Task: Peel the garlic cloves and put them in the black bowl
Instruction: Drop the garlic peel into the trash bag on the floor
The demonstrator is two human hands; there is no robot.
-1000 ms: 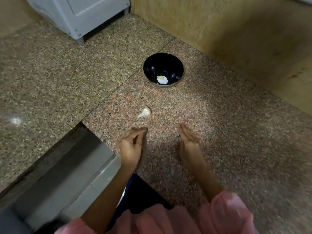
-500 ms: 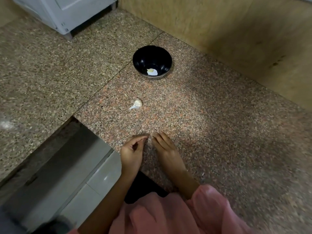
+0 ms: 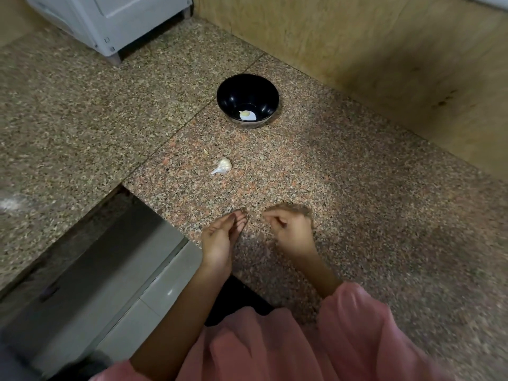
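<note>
Beyond both hands [image 3: 220,240] [image 3: 291,232], apart, lies the garlic clove [image 3: 223,165].

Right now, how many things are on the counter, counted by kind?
Black bowl: 1
Peeled garlic clove, in the bowl: 1
Unpeeled garlic clove, on the counter: 1
Total: 3

Left hand [image 3: 218,243] lies palm up with fingers loosely cupped; right hand [image 3: 291,229], blurred, has fingers curled inward, just beside it.
</note>
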